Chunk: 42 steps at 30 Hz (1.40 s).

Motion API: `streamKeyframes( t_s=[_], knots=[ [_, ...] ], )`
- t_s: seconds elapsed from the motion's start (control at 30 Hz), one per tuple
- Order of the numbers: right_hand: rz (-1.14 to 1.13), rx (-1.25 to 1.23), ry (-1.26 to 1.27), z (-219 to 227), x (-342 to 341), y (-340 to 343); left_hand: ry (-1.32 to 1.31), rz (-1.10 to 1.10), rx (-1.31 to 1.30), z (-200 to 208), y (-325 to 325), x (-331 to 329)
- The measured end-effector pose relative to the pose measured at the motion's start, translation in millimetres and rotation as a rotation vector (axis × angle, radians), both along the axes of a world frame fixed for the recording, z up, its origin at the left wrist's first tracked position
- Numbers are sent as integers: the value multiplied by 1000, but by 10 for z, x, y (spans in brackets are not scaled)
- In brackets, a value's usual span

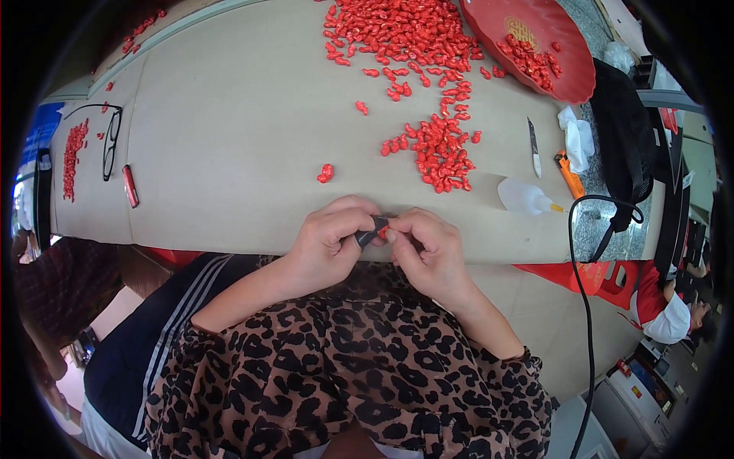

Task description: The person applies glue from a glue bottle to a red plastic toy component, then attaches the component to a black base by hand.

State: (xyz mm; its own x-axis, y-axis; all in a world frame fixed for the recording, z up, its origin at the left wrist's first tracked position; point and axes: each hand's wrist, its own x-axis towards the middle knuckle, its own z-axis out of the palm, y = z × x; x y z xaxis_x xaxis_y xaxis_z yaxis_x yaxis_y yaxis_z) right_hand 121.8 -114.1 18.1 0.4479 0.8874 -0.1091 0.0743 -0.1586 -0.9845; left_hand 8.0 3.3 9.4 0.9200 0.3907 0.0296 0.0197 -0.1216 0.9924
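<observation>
My left hand [336,233] and my right hand [428,249] meet at the table's near edge, their fingertips pinched together. Between them sits a small red peanut-shaped piece [384,232], mostly covered by the fingers. Black covers [370,231] wrap the fingertips of my left hand. A single red piece [326,174] lies just beyond my hands. Farther right is a small cluster of similar glossy red pieces [443,153], which trails up to a large heap [405,30] at the far side.
A red scalloped tray [569,88] holds more pieces at the far right. Nearby lie a knife [534,149], an orange cutter [569,176], white tissue [577,138] and a squeeze bottle [526,196]. A black cable [579,283] hangs at right. Glasses [112,141] and a red lighter [131,187] lie left.
</observation>
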Motion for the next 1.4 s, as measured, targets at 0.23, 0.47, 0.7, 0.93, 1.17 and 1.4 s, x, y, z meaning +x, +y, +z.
streamKeyframes(
  t_s=[0.23, 0.47, 0.7, 0.93, 1.17, 1.4],
  knots=[
    [2, 13, -34, 4, 2, -13, 36, -29, 22, 15, 3, -14],
    [-36, 72, -70, -66, -39, -41, 45, 14, -211, -55, 10, -35],
    [-12, 84, -110, -57, -37, -53, -3, -4, -274, -33, -11, -15],
    [15, 116, -192, -55, -16, -36, 47, -57, -212, 25, 20, -4],
    [38, 164, -268, -63, 3, -15, -6, -28, -127, 20, 9, 7],
    [44, 150, -281, -47, 3, -4, 1, -24, -108, 48, 11, 7]
  ],
)
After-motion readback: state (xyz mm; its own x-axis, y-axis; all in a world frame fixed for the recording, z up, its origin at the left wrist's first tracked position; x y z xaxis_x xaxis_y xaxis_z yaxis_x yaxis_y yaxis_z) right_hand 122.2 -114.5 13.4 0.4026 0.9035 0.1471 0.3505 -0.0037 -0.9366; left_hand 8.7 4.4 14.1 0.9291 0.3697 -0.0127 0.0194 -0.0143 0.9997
